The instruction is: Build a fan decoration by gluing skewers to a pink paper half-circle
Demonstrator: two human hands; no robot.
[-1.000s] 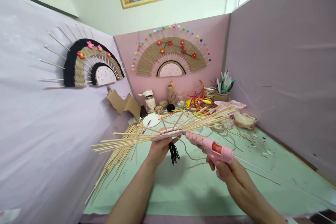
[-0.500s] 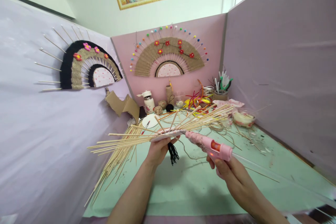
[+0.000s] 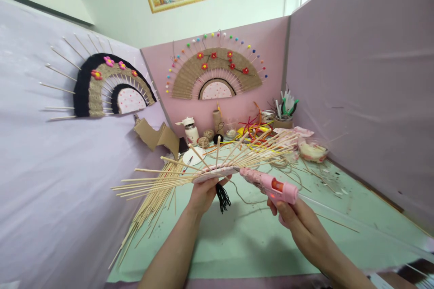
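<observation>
Our left hand (image 3: 203, 194) pinches the stick fan (image 3: 213, 172) above the table (image 3: 244, 239); right hand (image 3: 288, 216) grips the glue gun (image 3: 271, 185), nozzle touching it; hot glue could drip on our fingers

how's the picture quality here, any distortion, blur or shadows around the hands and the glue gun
Head view: wide-angle bending bows the partition walls and stretches the edges; light is soft and even, with faint shadows on the green mat under the left hand and right hand; glue gun and stick fan are sharp; the bottom right corner is smeared.
</observation>
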